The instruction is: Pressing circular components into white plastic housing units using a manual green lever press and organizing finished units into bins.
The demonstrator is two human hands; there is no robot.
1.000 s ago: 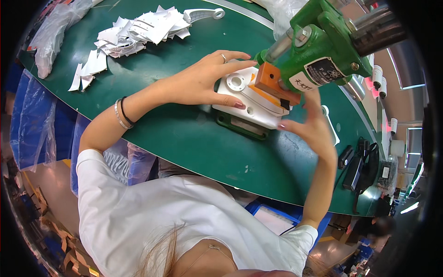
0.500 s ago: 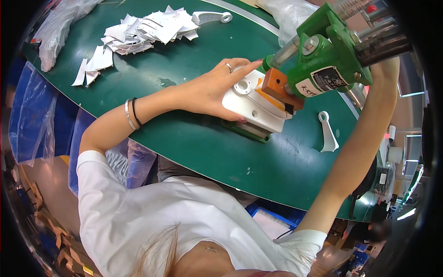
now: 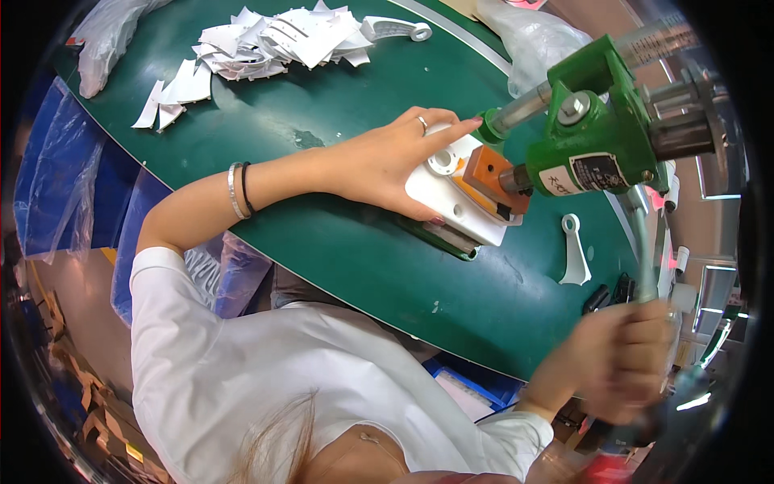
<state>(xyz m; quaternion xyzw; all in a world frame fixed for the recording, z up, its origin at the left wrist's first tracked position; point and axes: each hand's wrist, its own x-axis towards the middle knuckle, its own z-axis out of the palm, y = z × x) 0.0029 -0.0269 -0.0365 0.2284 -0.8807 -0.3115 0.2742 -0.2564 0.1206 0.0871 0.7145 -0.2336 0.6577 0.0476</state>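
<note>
My left hand (image 3: 383, 165) is closed around a white plastic block (image 3: 476, 228), thumb along its near side and fingers over the far side. A white part with a ring-shaped end (image 3: 443, 161) lies on the block. Onto it bears an orange-brown pressing block (image 3: 486, 171), fixed to the ram of a green hand press (image 3: 556, 149). At the right, my right hand (image 3: 633, 355), blurred by motion, grips the metal press lever (image 3: 642, 246), which points down toward me.
Thin white curved pieces (image 3: 282, 40) lie piled at the far left, beside a white ring-ended arm (image 3: 395, 29). Another such arm (image 3: 573, 250) lies right of the press. Plastic bags (image 3: 532, 40) sit at the far edge; a blue tray (image 3: 476, 383) is below the green table (image 3: 347, 266).
My right hand has swung the lever from far right down toward me. The pressing block has come down onto the white part. My left hand keeps its hold; the whole view has shifted slightly.
</note>
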